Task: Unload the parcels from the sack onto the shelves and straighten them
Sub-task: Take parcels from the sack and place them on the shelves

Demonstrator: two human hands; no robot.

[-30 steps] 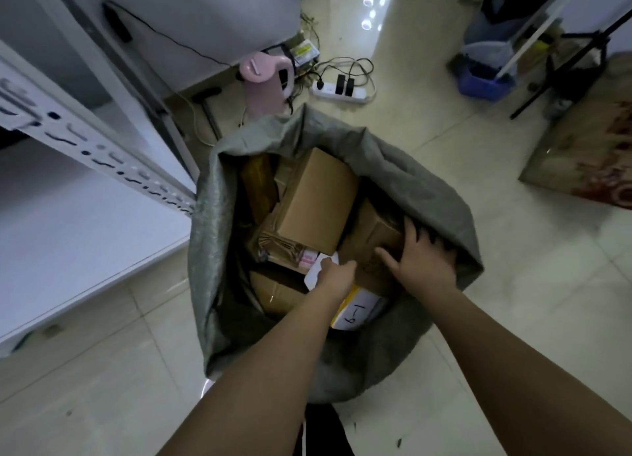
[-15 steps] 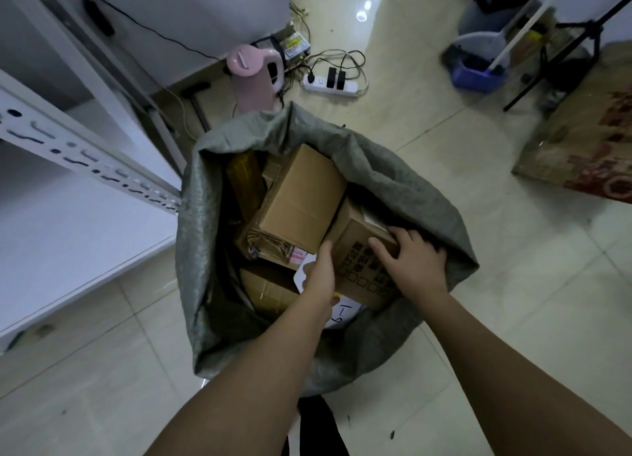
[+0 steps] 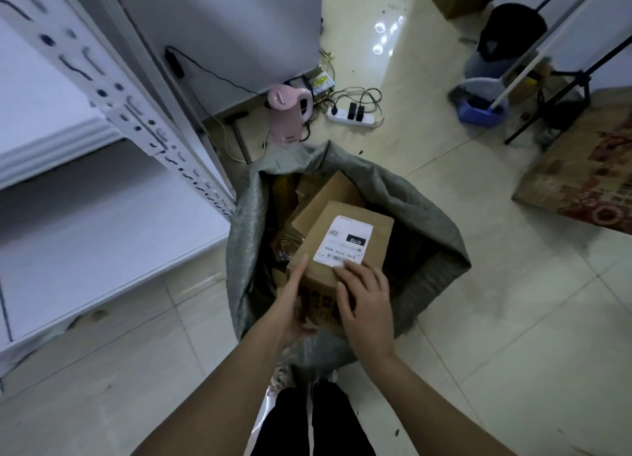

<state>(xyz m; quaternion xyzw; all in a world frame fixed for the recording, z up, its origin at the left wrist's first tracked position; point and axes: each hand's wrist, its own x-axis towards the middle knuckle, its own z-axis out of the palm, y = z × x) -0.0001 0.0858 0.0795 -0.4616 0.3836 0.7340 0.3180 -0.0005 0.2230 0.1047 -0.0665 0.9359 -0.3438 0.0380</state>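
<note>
A grey woven sack [image 3: 424, 223] stands open on the tiled floor, holding several brown cardboard parcels. I hold one brown parcel [image 3: 355, 219] with a white shipping label above the sack's mouth. My left hand [image 3: 290, 305] grips its left near side and underside. My right hand [image 3: 366, 298] grips its near right corner, fingers curled over the top edge by the label. Another brown box [image 3: 328, 192] lies just behind it inside the sack. The white metal shelves [image 3: 113, 216] stand to the left, with a perforated upright post [image 3: 143, 120].
A pink kettle [image 3: 290, 113] and a white power strip [image 3: 352, 115] with cables sit on the floor behind the sack. A blue dustpan [image 3: 478, 110], a black stand and a patterned mat [image 3: 588, 185] are at the right. My dark trouser legs [image 3: 314, 421] are below.
Both hands have lifted the labelled parcel up out of the sack and turned it so its white label faces up. The view has pulled back and upward.
</note>
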